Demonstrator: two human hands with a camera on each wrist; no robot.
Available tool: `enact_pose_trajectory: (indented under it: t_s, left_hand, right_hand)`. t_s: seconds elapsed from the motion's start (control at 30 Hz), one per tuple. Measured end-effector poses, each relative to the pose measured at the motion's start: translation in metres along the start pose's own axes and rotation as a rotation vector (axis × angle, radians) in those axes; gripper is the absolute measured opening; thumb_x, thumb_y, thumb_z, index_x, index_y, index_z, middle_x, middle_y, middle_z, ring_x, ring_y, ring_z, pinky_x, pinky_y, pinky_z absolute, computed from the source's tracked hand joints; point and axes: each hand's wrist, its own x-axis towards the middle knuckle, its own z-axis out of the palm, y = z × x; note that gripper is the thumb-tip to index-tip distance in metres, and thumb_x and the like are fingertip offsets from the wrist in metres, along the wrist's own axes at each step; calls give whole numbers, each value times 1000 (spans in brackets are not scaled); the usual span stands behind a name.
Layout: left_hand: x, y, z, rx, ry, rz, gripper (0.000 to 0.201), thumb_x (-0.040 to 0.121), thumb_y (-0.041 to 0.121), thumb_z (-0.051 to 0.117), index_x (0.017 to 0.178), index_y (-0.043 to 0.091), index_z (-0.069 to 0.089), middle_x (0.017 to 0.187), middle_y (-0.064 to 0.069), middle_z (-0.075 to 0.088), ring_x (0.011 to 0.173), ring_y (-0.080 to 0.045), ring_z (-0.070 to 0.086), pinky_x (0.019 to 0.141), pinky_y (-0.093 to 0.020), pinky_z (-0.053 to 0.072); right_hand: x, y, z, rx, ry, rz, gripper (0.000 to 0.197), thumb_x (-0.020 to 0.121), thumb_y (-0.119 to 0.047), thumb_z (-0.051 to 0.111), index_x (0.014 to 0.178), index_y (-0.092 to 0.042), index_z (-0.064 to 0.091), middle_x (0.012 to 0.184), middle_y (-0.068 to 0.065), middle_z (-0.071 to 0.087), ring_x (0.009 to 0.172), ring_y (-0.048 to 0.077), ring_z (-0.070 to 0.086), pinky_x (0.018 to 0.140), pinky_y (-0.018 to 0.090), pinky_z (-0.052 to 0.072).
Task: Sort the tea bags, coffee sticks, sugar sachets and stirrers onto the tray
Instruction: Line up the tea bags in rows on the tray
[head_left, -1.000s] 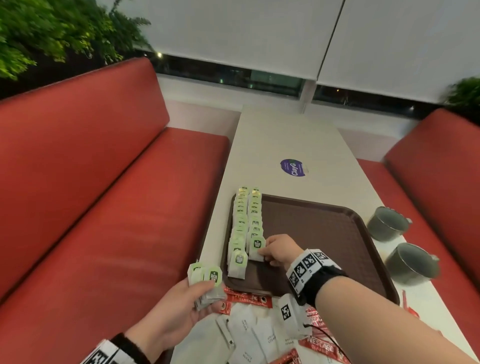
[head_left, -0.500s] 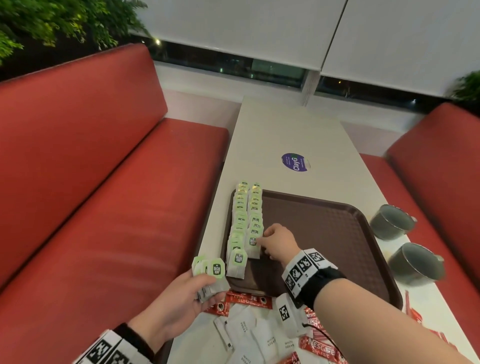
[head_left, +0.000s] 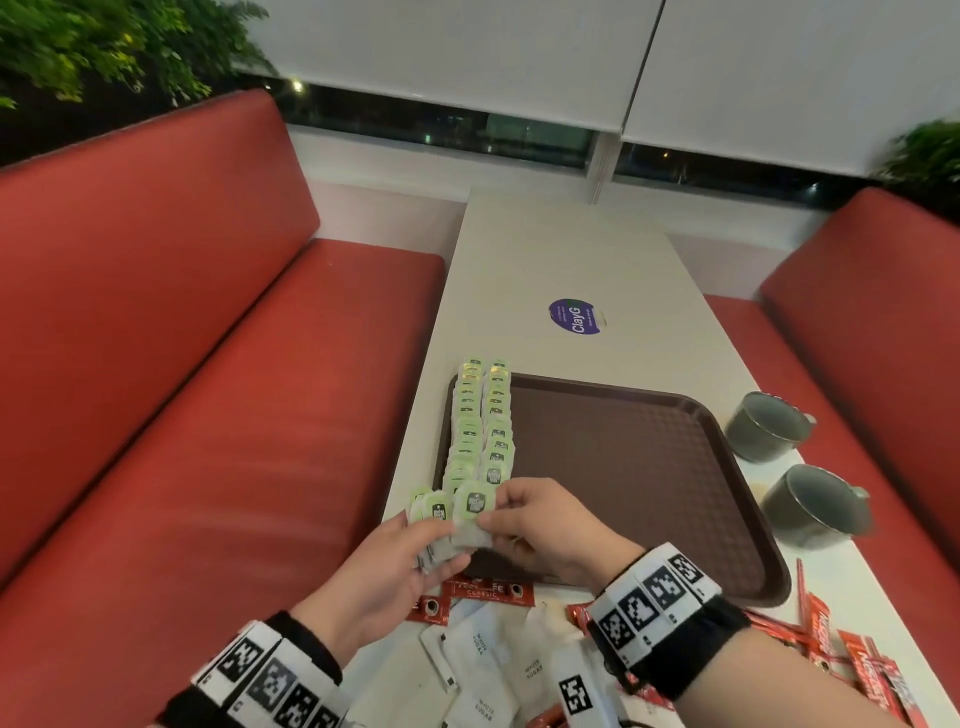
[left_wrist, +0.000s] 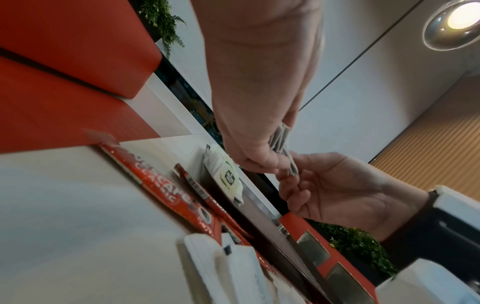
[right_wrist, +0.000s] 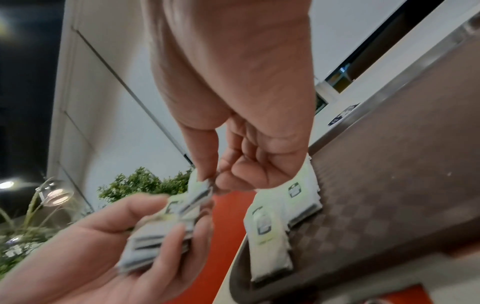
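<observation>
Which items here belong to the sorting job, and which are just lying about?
Job: tea bags in left hand; tea bag rows; brown tray; Nescafe coffee sticks; white sugar sachets.
Lying about: two grey mugs; ClayG sticker.

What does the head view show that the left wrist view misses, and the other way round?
Head only: two full rows of tea bags along the tray's left side, two grey cups, purple sticker.
Left wrist only: ceiling lamp.
Both: left hand holding a tea-bag stack, right hand pinching one bag; coffee sticks.
</observation>
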Motion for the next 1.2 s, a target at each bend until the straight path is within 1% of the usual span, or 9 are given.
enact_pose_trajectory:
  t_s: [0.1, 0.23, 0.33, 0.43, 0.7, 0.83, 0.93, 1.07, 1.2]
  left_hand:
    - [-1, 3, -6, -47, 28, -15, 28, 93, -5, 40, 115, 0, 57, 116, -23, 65, 105, -31, 65, 81, -34, 58]
    - [-3, 5, -13, -58, 45, -19, 26, 92, -10, 42, 112, 0, 56, 114, -26, 65, 104, -34, 66, 80, -36, 59]
    - [-4, 4, -14, -60, 30, -21, 26, 93, -10, 43, 113, 0, 54, 108, -24, 69, 103, -34, 66, 79, -36, 59]
    - [-5, 3, -17, -51, 18, -25, 29, 93, -9, 44, 120, 0, 51, 105, -21, 71, 103, -33, 67, 79, -35, 59]
    - [-6, 1, -23, -37, 34, -16, 30, 93, -10, 45, 120, 2, 50, 104, -20, 71, 102, -34, 67, 83, -38, 57]
    - [-3, -1, -24, -29, 31, -28, 29, 93, -9, 46, 120, 1, 52, 108, -20, 70, 102, -33, 67, 83, -38, 57]
    - [-1, -3, -24, -23, 37, -35, 28, 93, -8, 48, 120, -1, 52, 110, -21, 69, 103, -34, 67, 81, -36, 59]
    - [2, -1, -22, -12, 30, -35, 26, 92, -8, 49, 118, -1, 54, 107, -20, 70, 103, -32, 67, 82, -34, 58]
    - [5, 2, -14, 10, -6, -28, 31, 93, -7, 49, 121, 4, 54, 112, -15, 70, 107, -28, 66, 78, -30, 59]
  right_hand:
    - [2, -7, -14, 64, 198, -26, 15, 86, 1, 65, 75, -6, 57, 56, 4, 57, 44, 10, 51, 42, 20, 40]
    - [26, -2, -34, -261, 356, -5, 15, 82, -8, 70, 73, -10, 59, 67, 6, 62, 58, 14, 54, 59, 32, 50]
    - [41, 2, -34, -353, 304, 92, 18, 83, -11, 70, 71, -13, 56, 64, 1, 56, 55, 11, 48, 47, 20, 37]
    - [49, 1, -29, -380, 241, 153, 28, 84, -13, 70, 64, -17, 51, 64, 1, 54, 56, 12, 47, 46, 20, 34]
    - [58, 4, -18, -466, 249, 221, 24, 86, -11, 66, 69, -17, 51, 68, 4, 58, 64, 16, 54, 56, 24, 47]
    - [59, 5, -17, -473, 277, 189, 22, 86, -12, 67, 74, -17, 49, 74, 6, 61, 67, 18, 58, 63, 27, 53]
    - [54, 4, -19, -457, 293, 155, 19, 85, -18, 70, 88, -16, 51, 80, 4, 61, 65, 15, 57, 58, 25, 52]
    - [40, -4, -25, -572, 415, -27, 16, 88, -25, 64, 100, -15, 58, 95, -1, 60, 83, 13, 56, 69, 23, 44]
    - [13, -9, -8, -312, 200, -106, 12, 86, -26, 69, 87, -14, 69, 89, 4, 68, 81, 16, 61, 71, 25, 49]
